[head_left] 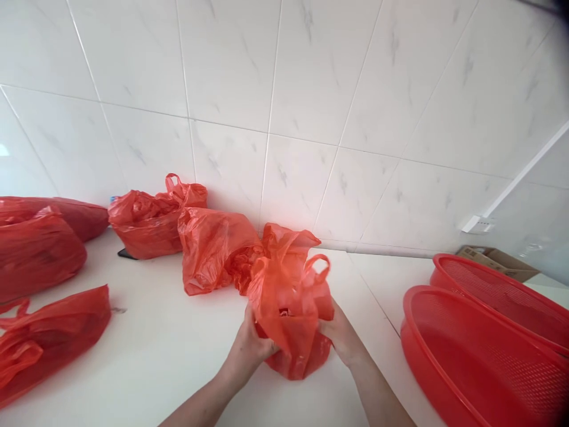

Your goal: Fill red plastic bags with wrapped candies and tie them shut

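Note:
A red plastic bag (293, 344) with loop handles stands on the white table, its mouth gathered upward and loose. My left hand (254, 339) grips its left side, thumb across the front and the other fingers hidden behind the plastic. On the right side, my right hand (340, 335) has its fingers pressed into the bag. A small dark printed patch shows through near the bag's middle; what is inside I cannot make out. Right behind it, touching or nearly so, lies another crumpled red plastic bag (216, 246).
Several filled red bags (38, 255) lie along the left. A dark flat object (127, 254) peeks from under one bag (151, 228). Two red plastic baskets (471, 356) stand at the right, near a cardboard box (502, 261). A white tiled wall (306, 178) bounds the table's back.

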Tool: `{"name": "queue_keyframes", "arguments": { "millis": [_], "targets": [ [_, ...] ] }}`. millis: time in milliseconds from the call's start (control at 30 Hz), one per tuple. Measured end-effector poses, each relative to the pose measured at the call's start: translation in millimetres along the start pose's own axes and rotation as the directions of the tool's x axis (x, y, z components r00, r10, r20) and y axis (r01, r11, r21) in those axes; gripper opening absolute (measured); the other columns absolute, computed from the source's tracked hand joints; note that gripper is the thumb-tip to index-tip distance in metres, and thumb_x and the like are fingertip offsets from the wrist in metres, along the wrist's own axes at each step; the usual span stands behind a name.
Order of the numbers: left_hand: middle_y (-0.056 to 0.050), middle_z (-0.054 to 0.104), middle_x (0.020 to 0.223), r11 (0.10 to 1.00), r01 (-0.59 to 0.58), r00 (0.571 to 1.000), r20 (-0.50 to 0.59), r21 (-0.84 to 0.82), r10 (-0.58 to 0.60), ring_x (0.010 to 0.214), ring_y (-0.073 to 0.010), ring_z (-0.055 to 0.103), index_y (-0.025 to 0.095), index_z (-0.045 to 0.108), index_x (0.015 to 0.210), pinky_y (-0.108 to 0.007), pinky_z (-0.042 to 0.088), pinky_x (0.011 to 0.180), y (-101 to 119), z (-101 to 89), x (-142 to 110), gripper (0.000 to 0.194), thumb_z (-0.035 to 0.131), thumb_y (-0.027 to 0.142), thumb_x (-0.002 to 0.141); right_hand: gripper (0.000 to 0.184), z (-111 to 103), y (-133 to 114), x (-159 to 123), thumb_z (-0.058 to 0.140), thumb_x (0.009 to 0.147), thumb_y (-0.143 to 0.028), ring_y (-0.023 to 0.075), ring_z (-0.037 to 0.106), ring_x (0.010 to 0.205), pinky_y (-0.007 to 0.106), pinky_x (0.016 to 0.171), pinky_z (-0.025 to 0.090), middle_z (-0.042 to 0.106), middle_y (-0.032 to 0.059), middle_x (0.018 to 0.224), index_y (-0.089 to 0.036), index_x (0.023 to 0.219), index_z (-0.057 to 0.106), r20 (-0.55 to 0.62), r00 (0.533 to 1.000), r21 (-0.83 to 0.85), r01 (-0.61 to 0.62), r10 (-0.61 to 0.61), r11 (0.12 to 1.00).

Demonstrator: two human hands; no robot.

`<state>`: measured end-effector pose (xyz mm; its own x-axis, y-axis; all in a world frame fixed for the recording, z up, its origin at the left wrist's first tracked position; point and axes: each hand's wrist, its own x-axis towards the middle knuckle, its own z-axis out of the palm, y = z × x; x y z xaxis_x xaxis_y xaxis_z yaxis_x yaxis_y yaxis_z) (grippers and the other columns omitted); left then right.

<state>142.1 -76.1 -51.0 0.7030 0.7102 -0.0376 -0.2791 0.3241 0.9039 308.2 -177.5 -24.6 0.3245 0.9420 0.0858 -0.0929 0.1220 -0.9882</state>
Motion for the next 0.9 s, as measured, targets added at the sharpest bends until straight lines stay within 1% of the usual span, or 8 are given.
{"name": "queue_keyframes", "arguments": {
  "millis": [67, 133, 233, 333, 500, 633, 767, 900],
  "targets": [
    [-0.009, 0.069, 0.102, 0.996, 0.017, 1.000, -0.004, 0.090, -0.017, 0.105, -0.0329, 0.059, 0.021, 0.065, 0.099, -0.038, 0.047, 0.085, 3.4, 5.0, 2.3, 0.041, 0.080, 0.028, 0.061, 0.042, -2.8, 2.9, 3.1, 0.074, 0.068, -0.042, 0.0290, 0.063, 0.098, 0.044, 0.087, 0.048, 0.070, 0.0087, 0.103, -0.020, 0.103, 0.065, -0.044, 0.996, 0.067, -0.080, 0.083, 0.995],
    [-0.006, 0.071, 0.086, 0.997, 0.071, 0.997, 0.000, 0.022, -0.071, 0.090, -0.0284, 0.065, 0.020, 0.067, 0.088, -0.035, 0.049, 0.076, 2.9, 1.1, 4.4, 0.022, 0.070, 0.036, 0.073, 0.035, -14.0, 9.2, 3.5, 0.070, 0.072, -0.041, 0.0286, 0.064, 0.098, 0.044, 0.088, 0.048, 0.071, 0.0074, 0.102, -0.021, 0.100, 0.066, -0.115, 0.990, 0.219, -0.053, 0.079, 0.974],
    [-0.001, 0.070, 0.077, 0.973, 0.103, 0.994, 0.001, -0.205, -0.105, 0.073, -0.0196, 0.066, 0.020, 0.065, 0.082, -0.027, 0.049, 0.067, -3.2, -12.4, 8.2, 0.013, 0.066, 0.032, 0.077, 0.038, -32.3, 20.9, 2.5, 0.062, 0.076, -0.043, 0.0287, 0.060, 0.108, 0.045, 0.090, 0.047, 0.065, 0.0067, 0.118, -0.024, 0.109, 0.063, -0.197, 0.980, 0.388, 0.045, 0.035, 0.921],
    [0.000, 0.068, 0.073, 0.955, 0.141, 0.990, 0.013, -0.262, -0.142, 0.062, -0.0148, 0.063, 0.020, 0.063, 0.081, -0.024, 0.047, 0.061, -9.2, -21.8, 10.5, 0.009, 0.068, 0.023, 0.074, 0.035, -38.0, 34.5, 2.5, 0.053, 0.080, -0.046, 0.0289, 0.061, 0.104, 0.046, 0.085, 0.050, 0.066, 0.0083, 0.113, -0.022, 0.103, 0.063, -0.213, 0.971, 0.438, -0.008, 0.112, 0.899],
    [-0.007, 0.066, 0.106, 0.963, 0.119, 0.977, 0.203, -0.242, -0.070, 0.089, -0.0236, 0.064, 0.026, 0.057, 0.114, -0.033, 0.049, 0.078, -4.1, -20.9, 4.8, 0.053, 0.077, 0.029, 0.065, 0.032, -18.1, 44.8, 1.1, 0.053, 0.078, -0.053, 0.0229, 0.065, 0.076, 0.040, 0.075, 0.052, 0.067, 0.0026, 0.076, -0.024, 0.066, 0.056, -0.164, 0.973, 0.449, -0.075, 0.164, 0.890],
    [-0.011, 0.062, 0.118, 0.983, 0.036, 0.946, 0.323, -0.177, 0.024, 0.111, -0.0343, 0.056, 0.026, 0.052, 0.124, -0.042, 0.045, 0.091, 5.7, -10.8, -1.0, 0.075, 0.081, 0.047, 0.058, 0.047, 6.8, 33.5, -4.5, 0.067, 0.064, -0.064, 0.0257, 0.065, 0.084, 0.041, 0.079, 0.050, 0.069, 0.0034, 0.088, -0.025, 0.090, 0.064, 0.024, 1.000, 0.448, -0.023, 0.013, 0.894],
    [-0.010, 0.071, 0.097, 0.993, 0.111, 0.957, 0.274, -0.032, -0.098, 0.100, -0.0340, 0.062, 0.018, 0.069, 0.096, -0.038, 0.047, 0.084, 0.1, -1.4, -4.0, 0.039, 0.081, 0.034, 0.062, 0.038, 17.8, 29.6, -7.1, 0.076, 0.068, -0.035, 0.0243, 0.065, 0.087, 0.039, 0.083, 0.049, 0.070, 0.0059, 0.095, -0.021, 0.102, 0.066, -0.009, 0.994, 0.406, -0.098, 0.111, 0.909],
    [-0.009, 0.072, 0.097, 0.936, 0.249, 0.966, 0.140, -0.250, -0.219, 0.100, -0.0298, 0.063, 0.016, 0.071, 0.089, -0.039, 0.045, 0.090, -16.5, -5.4, -1.6, 0.021, 0.067, 0.033, 0.078, 0.031, 6.3, 35.6, -5.8, 0.072, 0.073, -0.037, 0.0224, 0.064, 0.093, 0.039, 0.087, 0.048, 0.070, 0.0056, 0.102, -0.019, 0.098, 0.068, -0.099, 0.945, 0.693, -0.159, 0.311, 0.703]
  ]
}}
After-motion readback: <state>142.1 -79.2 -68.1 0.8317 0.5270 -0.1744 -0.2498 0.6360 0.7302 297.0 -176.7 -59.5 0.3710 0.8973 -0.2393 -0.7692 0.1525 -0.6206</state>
